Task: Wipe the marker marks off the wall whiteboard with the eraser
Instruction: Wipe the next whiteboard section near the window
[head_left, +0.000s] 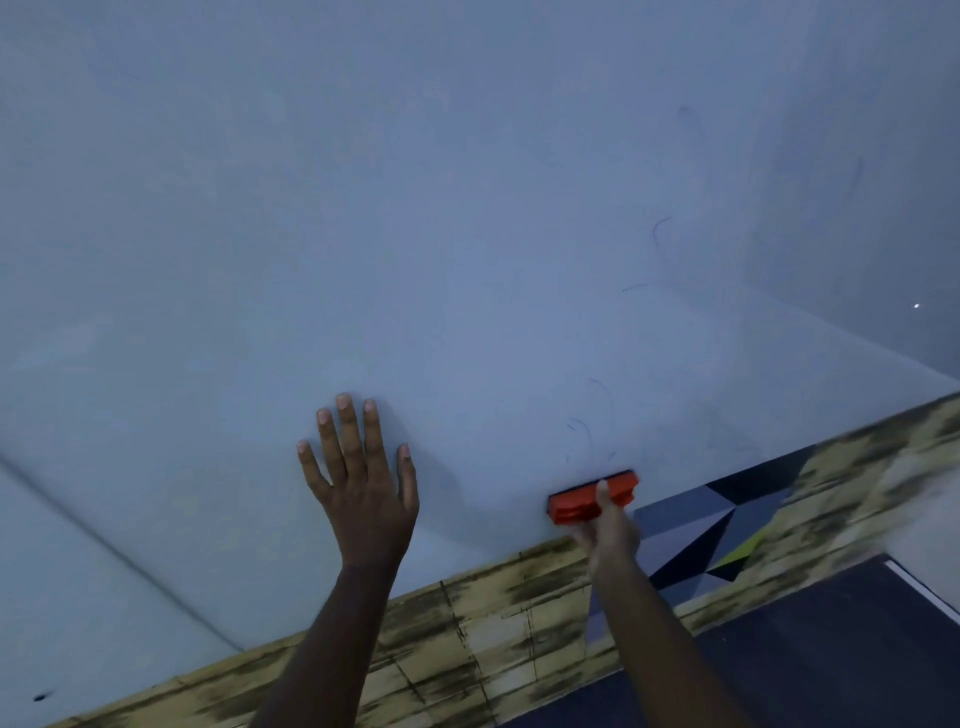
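Two bare forearms reach up from the bottom edge of the view toward the whiteboard (415, 234). At the grip, the right hand (610, 525) pinches the orange eraser (592, 496) narrowly across its back, thumb on top, its dark pad lying against the board close to the lower edge. The left hand (361, 467) lies flat and spread wide on the board just beside it, holding nothing, apparently as a brace.

Faint blue marker marks (589, 431) curl just above the eraser, and more (660, 234) trail toward the upper right corner. To do this step well, I would keep the pad flat and pressed evenly, sweep upward through the nearest marks in overlapping passes, then work out toward the right side.

Below the board runs a yellow brick-pattern wall strip (493, 623).

No brand, label or readable writing shows; the marks are only stray strokes.
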